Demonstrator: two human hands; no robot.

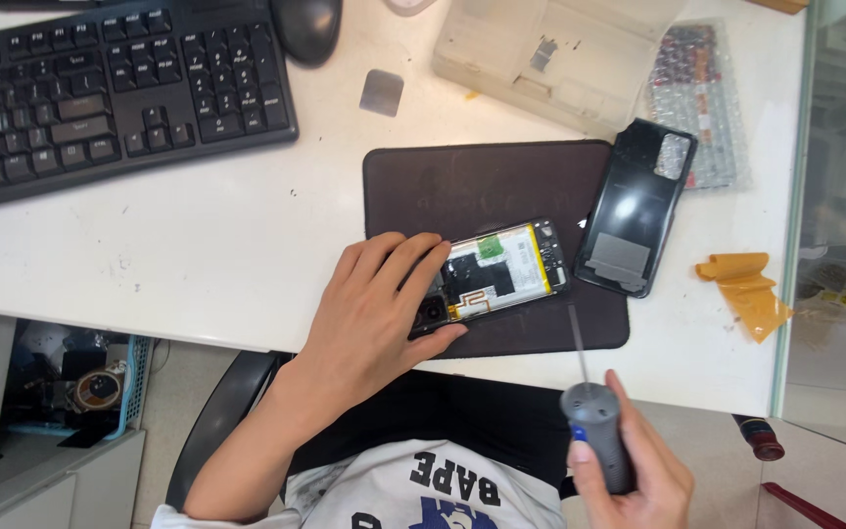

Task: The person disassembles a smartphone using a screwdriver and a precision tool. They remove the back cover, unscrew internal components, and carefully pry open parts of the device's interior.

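Screwdriver [594, 411] sits nearest, a grey-handled precision tool wrapped by the right hand [634, 470], grip closed round the handle with its thin shaft pointing away toward the work, the tip just short of the phone. Farther in, the left hand [374, 313] lies flat over the near-left end of the opened smartphone [496, 274], fingers spread and pressing, apparently to pin it against sliding. That phone, battery and board exposed, rests on a dark brown mat [462, 186], probably there to protect the white table [198, 245]. Right of it, the removed black back cover [635, 206] overhangs the mat's edge, orange tape scraps [746, 289] beyond. Farthest off sit a black keyboard [100, 88], a mouse [307, 24] and a clear plastic box [550, 54].
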